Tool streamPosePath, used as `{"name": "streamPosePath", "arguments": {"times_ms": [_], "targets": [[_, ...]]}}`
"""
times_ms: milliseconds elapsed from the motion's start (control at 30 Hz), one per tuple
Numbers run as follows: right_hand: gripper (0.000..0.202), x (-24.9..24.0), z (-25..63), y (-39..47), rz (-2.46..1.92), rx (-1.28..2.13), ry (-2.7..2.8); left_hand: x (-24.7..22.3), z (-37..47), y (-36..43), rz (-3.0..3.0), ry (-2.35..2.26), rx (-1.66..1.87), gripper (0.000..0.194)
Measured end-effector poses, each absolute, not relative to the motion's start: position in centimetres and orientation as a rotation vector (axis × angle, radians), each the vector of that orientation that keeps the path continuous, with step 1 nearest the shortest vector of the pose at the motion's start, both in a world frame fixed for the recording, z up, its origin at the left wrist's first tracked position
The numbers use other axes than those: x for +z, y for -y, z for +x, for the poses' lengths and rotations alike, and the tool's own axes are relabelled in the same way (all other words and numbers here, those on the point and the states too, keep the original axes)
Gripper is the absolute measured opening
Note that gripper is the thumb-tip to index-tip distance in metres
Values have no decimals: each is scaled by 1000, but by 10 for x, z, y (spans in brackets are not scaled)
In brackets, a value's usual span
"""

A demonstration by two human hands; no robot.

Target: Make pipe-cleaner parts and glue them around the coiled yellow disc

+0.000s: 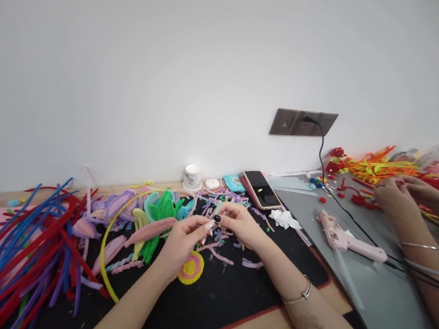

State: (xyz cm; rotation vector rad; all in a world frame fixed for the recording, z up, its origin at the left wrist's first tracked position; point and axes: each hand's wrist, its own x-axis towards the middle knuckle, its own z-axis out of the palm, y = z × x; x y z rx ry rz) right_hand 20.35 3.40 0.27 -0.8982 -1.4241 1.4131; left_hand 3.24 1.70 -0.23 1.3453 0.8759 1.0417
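Note:
My left hand (187,238) and my right hand (237,226) meet over a black mat (208,318), fingertips pinched together. What they hold between them is too small and hidden to make out. Just below the left hand lies a round yellow coil with a pink ring (190,268), made of fuzzy pipe cleaner. A pink looped petal (149,231) ends against the back of my left hand; I cannot tell whether it is held. Behind the fingers, short purple and pink pipe cleaner pieces (219,251) are scattered. Green pipe cleaner leaves (165,207) stand to the left.
Long red and blue pipe cleaners (50,237) heap at left. A white cup (192,176), an earbud case (212,183) and a phone (261,188) line the back. Crumpled tissue (284,219) lies at right. Beyond are a corded pink glue gun (350,241) and another person's hands (401,193).

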Motion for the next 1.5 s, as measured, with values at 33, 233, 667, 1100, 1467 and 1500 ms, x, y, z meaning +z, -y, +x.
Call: {"name": "streamPosePath", "arguments": {"times_ms": [33,233,667,1100,1467,1500], "targets": [[19,3,203,-34,-909,1396,1411,-1,33,-17,1370,-897,1038,19],[22,-1,203,-36,-959,1346,1366,-1,33,-19,1480,-960,1013,23],[15,6,192,-24,-1092,1157,1435,-7,26,-16,2465,-1223,1314,13],[15,9,190,-23,-1063,1100,1450,-11,28,-19,2284,-1303,1310,9],[14,13,187,-19,-1090,1087,1460,-14,27,-20,2468,-1205,1367,17],[14,12,187,-19,-1083,1091,1460,-13,27,-20,2460,-1193,1362,17]]}}
